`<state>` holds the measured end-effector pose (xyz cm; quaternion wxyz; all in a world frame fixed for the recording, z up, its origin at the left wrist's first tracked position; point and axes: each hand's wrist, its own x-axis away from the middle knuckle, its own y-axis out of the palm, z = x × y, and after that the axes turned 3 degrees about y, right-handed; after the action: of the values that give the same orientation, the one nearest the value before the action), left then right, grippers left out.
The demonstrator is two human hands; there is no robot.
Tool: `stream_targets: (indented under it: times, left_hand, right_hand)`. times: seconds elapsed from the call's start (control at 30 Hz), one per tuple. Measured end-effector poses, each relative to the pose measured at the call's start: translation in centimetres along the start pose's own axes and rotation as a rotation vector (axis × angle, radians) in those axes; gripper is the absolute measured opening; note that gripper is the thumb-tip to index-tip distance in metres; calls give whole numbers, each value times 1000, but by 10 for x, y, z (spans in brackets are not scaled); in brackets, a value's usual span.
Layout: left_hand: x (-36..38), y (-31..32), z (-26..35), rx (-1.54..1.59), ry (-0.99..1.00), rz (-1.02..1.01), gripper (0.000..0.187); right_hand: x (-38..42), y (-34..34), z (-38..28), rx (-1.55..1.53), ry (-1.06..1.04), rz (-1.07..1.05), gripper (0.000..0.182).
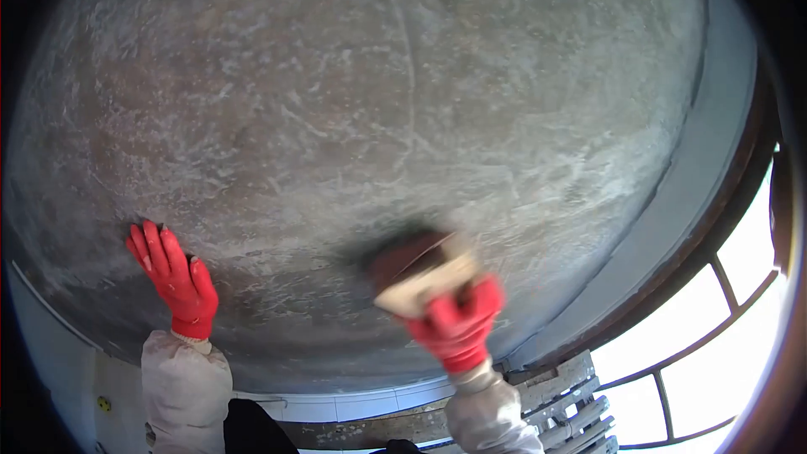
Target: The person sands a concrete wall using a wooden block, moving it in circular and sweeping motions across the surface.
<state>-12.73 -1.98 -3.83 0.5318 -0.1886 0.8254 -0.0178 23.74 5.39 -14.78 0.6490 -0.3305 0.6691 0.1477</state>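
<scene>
My left hand (176, 282), in a red glove, lies flat against the grey plastered wall (277, 118) with its fingers stretched out. Lower right of centre, my right hand (458, 324), also red-gloved, is wrapped round a sanding block (433, 282). Pale wood shows on the block's near side and a reddish-brown face on the far side. Motion smears the block and the hand, and a dark shadow lies beside them on the wall. Whitish streaks, specks and a thin vertical line mark the plaster around both hands.
Wooden planks of a platform (559, 391) show at the lower right, beside bright window panes with dark frames (672, 345). A smooth grey band (710, 143) borders the wall on the right. White tiles (361, 405) run along the bottom.
</scene>
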Motion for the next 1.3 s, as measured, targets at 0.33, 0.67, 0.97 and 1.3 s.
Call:
stream_targets:
  times: [0.33, 0.67, 0.97, 1.3]
  left_hand:
    - [-2, 2, 0, -29, -19, 9, 53]
    - [-5, -2, 2, -19, -11, 0, 53]
    - [-6, 0, 4, -22, 33, 18, 52]
    - [-8, -5, 7, -32, 34, 15, 51]
  right_hand:
    - [-41, -52, 157, -152, 980, 472, 70]
    - [91, 0, 55, 31, 264, 65, 84]
    - [-52, -58, 183, -50, 884, 471, 74]
    - [113, 7, 112, 41, 561, 290, 92]
